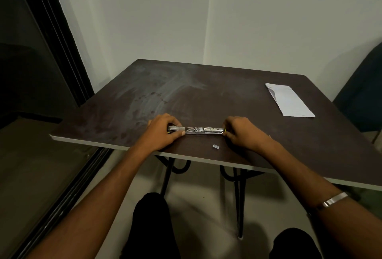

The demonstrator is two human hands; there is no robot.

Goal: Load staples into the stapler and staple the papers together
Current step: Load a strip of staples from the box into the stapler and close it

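A metal stapler [198,130] lies swung fully open and flat on the dark brown table [206,97], near its front edge, its shiny inner channel facing up. My left hand [163,129] grips the stapler's left end. My right hand [241,130] pinches its right end, where a bit of yellow-green shows. A small strip of staples [215,146] lies loose on the table just in front of the stapler, between my hands. Folded white papers [289,100] rest at the far right of the table, well away from both hands.
The table stands in a corner of pale walls. A dark chair [363,93] is behind its right side, and a dark sliding door frame [62,52] runs along the left. My knees and the black table legs [237,196] show below the front edge.
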